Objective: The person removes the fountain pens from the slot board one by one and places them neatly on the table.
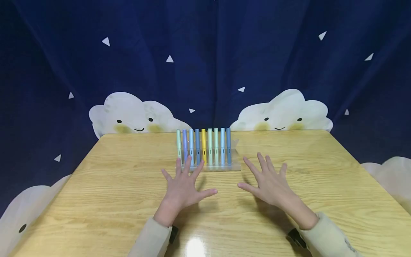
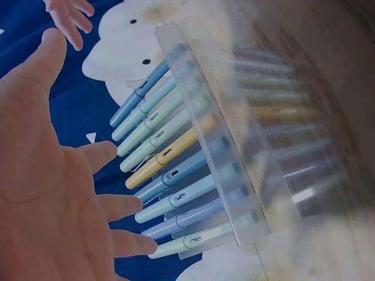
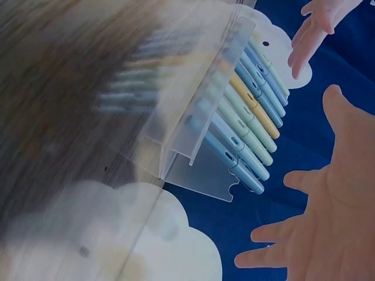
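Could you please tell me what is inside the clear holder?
Nine pens stand in the clear holder, with a yellow pen in the middle. In the head view, the left hand partly hides the lower ends of some pens.

The head view looks from above, forward and down across the tabletop [image 1: 112, 192]; the two wrist views, nearer and tilted, share with it the row of pens [image 1: 203, 144].
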Demonstrator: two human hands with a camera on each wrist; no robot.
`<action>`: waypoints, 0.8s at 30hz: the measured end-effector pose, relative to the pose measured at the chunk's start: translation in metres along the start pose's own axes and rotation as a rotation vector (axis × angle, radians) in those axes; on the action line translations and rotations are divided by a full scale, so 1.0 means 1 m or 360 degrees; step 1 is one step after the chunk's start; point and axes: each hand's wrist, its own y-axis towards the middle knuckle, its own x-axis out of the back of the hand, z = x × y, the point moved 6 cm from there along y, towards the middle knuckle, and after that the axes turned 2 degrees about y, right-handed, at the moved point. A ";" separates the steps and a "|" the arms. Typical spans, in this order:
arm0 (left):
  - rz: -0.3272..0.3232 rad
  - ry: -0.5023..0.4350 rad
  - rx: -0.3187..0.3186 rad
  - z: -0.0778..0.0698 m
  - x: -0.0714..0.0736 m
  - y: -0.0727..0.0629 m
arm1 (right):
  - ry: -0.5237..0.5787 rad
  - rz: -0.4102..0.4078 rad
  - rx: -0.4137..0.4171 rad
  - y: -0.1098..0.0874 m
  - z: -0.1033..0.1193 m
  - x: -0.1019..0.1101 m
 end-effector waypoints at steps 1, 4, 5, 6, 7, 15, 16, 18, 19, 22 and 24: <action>-0.0010 -0.0011 -0.0009 0.000 0.000 0.000 | 0.0001 -0.0008 0.0009 0.001 0.000 0.000; -0.0046 -0.0038 -0.0027 0.000 0.002 0.001 | -0.0003 -0.0034 0.0036 0.003 0.001 0.001; -0.0057 -0.0045 -0.0031 0.000 0.002 0.002 | -0.0005 -0.0042 0.0044 0.003 0.001 0.001; -0.0064 -0.0058 -0.0033 0.000 0.002 0.002 | -0.0002 -0.0052 0.0055 0.004 0.002 0.001; -0.0069 -0.0072 -0.0036 0.001 0.002 0.003 | 0.0000 -0.0061 0.0065 0.005 0.002 0.001; -0.0071 -0.0244 -0.0088 0.007 0.003 0.007 | 0.0127 -0.0114 0.0178 0.011 0.002 0.004; -0.0074 -0.0265 -0.0100 0.007 0.003 0.008 | 0.0142 -0.0122 0.0199 0.012 0.002 0.005; -0.0088 -0.0283 -0.0121 0.009 0.004 0.010 | 0.0165 -0.0137 0.0238 0.014 0.003 0.007; -0.0096 -0.0277 -0.0136 0.010 0.005 0.011 | 0.0172 -0.0143 0.0256 0.014 0.003 0.007; -0.0121 -0.0281 -0.0174 0.012 0.007 0.014 | 0.0216 -0.0152 0.0297 0.017 0.002 0.008; -0.0136 -0.0323 -0.0177 0.014 0.009 0.016 | 0.0262 -0.0166 0.0318 0.018 0.000 0.008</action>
